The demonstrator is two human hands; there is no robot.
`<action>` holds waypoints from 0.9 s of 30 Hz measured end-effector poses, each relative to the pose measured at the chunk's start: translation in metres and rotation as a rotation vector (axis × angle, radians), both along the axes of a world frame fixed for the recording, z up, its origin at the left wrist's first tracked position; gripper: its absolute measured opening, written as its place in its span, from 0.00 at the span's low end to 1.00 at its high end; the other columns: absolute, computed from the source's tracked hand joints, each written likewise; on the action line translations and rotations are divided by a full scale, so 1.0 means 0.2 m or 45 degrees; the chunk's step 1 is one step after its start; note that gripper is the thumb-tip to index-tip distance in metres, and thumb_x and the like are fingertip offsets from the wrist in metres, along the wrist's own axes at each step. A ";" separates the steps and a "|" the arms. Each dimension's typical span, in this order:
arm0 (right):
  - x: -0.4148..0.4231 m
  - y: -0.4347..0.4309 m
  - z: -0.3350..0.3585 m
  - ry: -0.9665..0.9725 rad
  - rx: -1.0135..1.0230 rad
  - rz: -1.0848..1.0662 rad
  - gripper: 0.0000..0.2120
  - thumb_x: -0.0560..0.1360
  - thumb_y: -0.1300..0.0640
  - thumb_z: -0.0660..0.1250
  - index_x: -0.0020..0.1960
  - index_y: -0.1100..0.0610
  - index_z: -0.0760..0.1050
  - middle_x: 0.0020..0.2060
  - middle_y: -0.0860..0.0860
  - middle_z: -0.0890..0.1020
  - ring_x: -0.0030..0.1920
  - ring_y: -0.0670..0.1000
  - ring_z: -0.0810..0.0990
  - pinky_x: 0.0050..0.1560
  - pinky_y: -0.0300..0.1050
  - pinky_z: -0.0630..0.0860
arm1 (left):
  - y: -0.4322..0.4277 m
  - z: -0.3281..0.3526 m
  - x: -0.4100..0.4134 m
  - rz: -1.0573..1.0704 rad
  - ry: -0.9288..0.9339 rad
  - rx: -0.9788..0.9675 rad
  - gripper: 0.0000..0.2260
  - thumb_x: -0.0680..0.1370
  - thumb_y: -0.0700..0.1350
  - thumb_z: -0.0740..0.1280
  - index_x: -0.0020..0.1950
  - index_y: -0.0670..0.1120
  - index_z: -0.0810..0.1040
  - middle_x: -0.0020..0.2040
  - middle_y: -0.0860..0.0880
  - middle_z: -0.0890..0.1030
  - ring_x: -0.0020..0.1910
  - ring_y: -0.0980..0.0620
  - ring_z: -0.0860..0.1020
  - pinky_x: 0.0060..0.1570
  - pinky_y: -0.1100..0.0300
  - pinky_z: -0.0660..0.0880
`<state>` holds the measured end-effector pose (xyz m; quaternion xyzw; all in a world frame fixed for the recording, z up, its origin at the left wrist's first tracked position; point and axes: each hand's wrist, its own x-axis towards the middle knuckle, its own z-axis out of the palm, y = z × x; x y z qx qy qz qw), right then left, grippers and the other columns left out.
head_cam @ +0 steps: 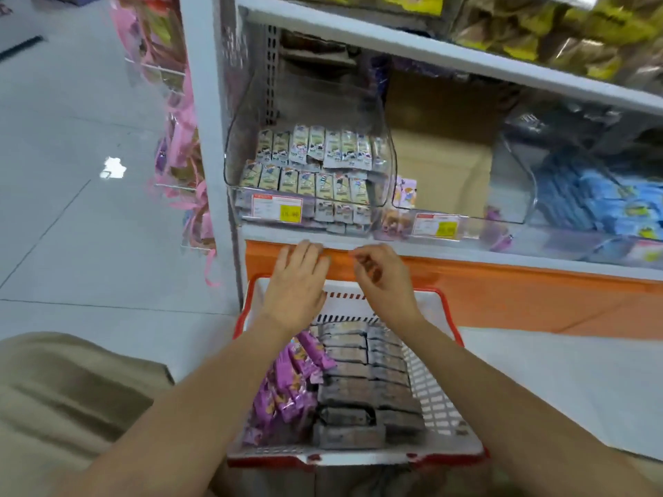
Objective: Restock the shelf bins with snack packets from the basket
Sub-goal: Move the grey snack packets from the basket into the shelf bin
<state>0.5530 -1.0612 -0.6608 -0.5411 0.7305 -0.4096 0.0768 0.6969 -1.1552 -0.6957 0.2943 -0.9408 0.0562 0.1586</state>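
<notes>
- Hovering between basket and shelf, both hands carry nothing: the left hand (295,278) is flat with its fingers (305,252) spread wide, palm down, and the right hand (382,278) is loosely curled, fingertips drawn narrow near the thumb, with nothing visibly pinched (motion blur leaves a small doubt).
- The snack packets wait below in the basket (436,399), which sits on the floor against the orange base of the shelf (394,243): grey packets (362,374) stacked in two flat columns, purple packets (287,385) heaped loosely along the left wall.
- Each grey packet's long axis runs left to right across the basket, its broad face up; the purple ones lie slanted, long axes running roughly from near-left to far-right.
- In the left bin (312,166) the packets stand on end, long axes upright and printed faces forward, so a basket packet would need a quarter turn before it slots in.
- The middle bin (441,166) looks almost bare, with one purple-toned packet at its front left corner.
- Risk: a grab at too many from the neat stack could topple it or spill packets to the floor.
- Risk: stock could land in the wrong bin, since both price tags are blurred.
- Risk: packets pushed in unturned could jam against the clear bin lip or knock the standing rows over.
</notes>
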 end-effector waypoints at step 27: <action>-0.09 0.43 -1.03 0.248 1.342 0.333 0.20 0.74 0.52 0.71 0.63 0.56 0.72 0.61 0.55 0.72 0.59 0.56 0.73 0.56 0.51 0.74 | -0.01 -0.61 -0.14 0.020 -0.490 0.304 0.41 0.76 0.48 0.66 0.81 0.46 0.45 0.80 0.42 0.50 0.79 0.41 0.46 0.76 0.42 0.42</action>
